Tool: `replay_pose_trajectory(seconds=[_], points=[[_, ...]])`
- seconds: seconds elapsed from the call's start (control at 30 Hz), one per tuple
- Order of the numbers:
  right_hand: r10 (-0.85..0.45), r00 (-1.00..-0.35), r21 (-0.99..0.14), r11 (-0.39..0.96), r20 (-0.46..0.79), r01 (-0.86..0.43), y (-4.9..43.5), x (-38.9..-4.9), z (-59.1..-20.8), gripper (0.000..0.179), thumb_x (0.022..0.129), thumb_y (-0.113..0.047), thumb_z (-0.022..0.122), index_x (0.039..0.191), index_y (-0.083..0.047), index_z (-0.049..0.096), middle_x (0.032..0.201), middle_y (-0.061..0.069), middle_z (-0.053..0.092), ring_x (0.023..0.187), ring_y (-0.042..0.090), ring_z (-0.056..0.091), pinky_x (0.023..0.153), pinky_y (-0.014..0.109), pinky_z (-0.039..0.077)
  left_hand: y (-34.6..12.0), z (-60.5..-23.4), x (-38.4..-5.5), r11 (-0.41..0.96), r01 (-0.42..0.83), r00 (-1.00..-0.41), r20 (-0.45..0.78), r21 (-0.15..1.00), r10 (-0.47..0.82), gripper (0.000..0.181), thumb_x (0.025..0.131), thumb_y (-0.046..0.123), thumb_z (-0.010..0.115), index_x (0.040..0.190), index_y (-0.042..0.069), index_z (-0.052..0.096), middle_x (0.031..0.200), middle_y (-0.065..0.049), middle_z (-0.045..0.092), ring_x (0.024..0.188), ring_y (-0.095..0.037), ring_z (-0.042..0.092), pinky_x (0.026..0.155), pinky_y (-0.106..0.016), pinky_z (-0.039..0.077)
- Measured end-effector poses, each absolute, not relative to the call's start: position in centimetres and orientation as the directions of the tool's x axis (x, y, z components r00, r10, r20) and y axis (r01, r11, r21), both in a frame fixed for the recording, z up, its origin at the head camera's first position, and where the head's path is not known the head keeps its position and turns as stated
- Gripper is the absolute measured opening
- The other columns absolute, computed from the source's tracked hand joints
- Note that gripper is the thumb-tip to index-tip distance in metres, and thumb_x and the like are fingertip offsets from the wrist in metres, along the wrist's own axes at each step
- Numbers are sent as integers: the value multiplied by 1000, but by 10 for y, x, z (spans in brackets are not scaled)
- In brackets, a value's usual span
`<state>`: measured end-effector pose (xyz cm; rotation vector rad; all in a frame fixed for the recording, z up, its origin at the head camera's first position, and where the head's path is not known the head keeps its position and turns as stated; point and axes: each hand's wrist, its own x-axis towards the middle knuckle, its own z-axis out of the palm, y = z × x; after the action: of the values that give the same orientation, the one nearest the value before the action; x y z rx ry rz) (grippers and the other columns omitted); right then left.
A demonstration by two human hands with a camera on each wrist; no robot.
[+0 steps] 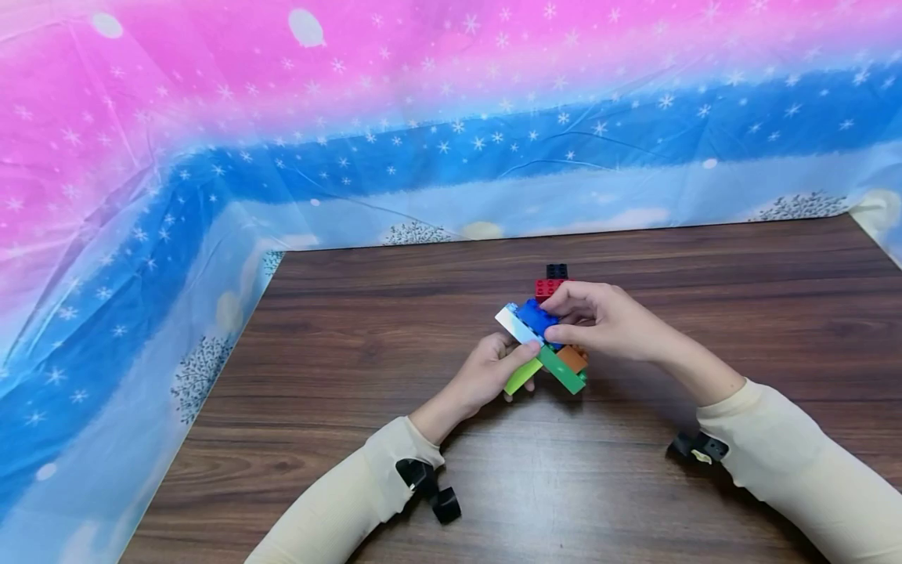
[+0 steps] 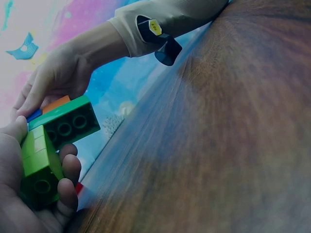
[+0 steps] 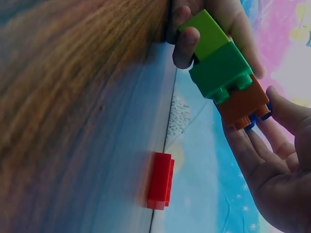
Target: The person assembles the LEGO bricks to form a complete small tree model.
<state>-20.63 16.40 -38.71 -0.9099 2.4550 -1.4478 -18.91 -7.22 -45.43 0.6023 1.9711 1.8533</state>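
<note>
In the head view my left hand grips a joined cluster of toy building bricks, its thumb pressed on top. The cluster has a lime brick, a green brick, an orange brick, a pale blue brick and a blue brick. My right hand pinches the blue brick at the cluster's far side. In the left wrist view the hollow underside of the green brick shows. From the right wrist view, studs of the orange brick face my right hand, whose fingers partly hide the blue brick.
Behind the cluster on the brown wooden table lie a red brick and a black brick. A pink and blue snowflake cloth hangs along the table's back and left edges. Black camera mounts are on both sleeves.
</note>
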Motion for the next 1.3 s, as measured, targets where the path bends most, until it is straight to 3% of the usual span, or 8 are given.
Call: replay_pose_trajectory(seconds=[0.3,0.47,0.73,1.07,1.2,1.3], points=[[-507,-847,-851,363,162,-380,158,-198,-388,16,100,-10,75,112,-2,69,111,9,75,103,22,72,90,35,60,-72,-453,-188,63,38,-861,0,997,509,36,111,26,52,120,-7,61,69,1,65,60,-11,63,44,-24,44],[-497,-855,-865,351,152,-358,156,-198,-389,14,100,-8,74,110,1,69,110,12,74,103,25,73,88,32,61,-70,-453,-188,62,18,-868,-15,998,496,38,111,29,53,121,-7,61,69,1,65,60,-11,64,45,-24,44],[-513,-842,-860,341,167,-378,160,-200,-393,12,100,-6,73,109,1,71,109,11,75,102,25,72,84,29,60,-70,-452,-188,53,27,-857,-4,998,516,37,112,25,52,124,-9,60,69,0,65,60,-11,63,44,-24,45],[-551,-808,-847,311,210,-432,163,-204,-395,8,97,-2,76,105,-1,77,108,10,78,100,21,72,87,29,59,-72,-454,-190,54,69,-819,26,996,574,36,112,25,51,116,-8,64,68,-3,64,58,-12,59,44,-24,47],[-618,-765,-840,309,180,-447,167,-213,-392,19,100,-4,72,118,1,76,115,11,77,100,20,72,86,28,59,-72,-454,-190,2,28,-835,22,1000,549,34,111,22,52,122,-9,63,78,-13,70,61,-14,65,48,-26,52],[-649,-750,-834,340,127,-435,176,-222,-387,27,106,-9,65,130,0,71,120,12,74,96,21,70,82,29,58,-70,-453,-190,-58,-24,-857,9,998,516,35,109,21,56,133,-5,58,97,-25,72,66,-17,69,52,-29,57]])
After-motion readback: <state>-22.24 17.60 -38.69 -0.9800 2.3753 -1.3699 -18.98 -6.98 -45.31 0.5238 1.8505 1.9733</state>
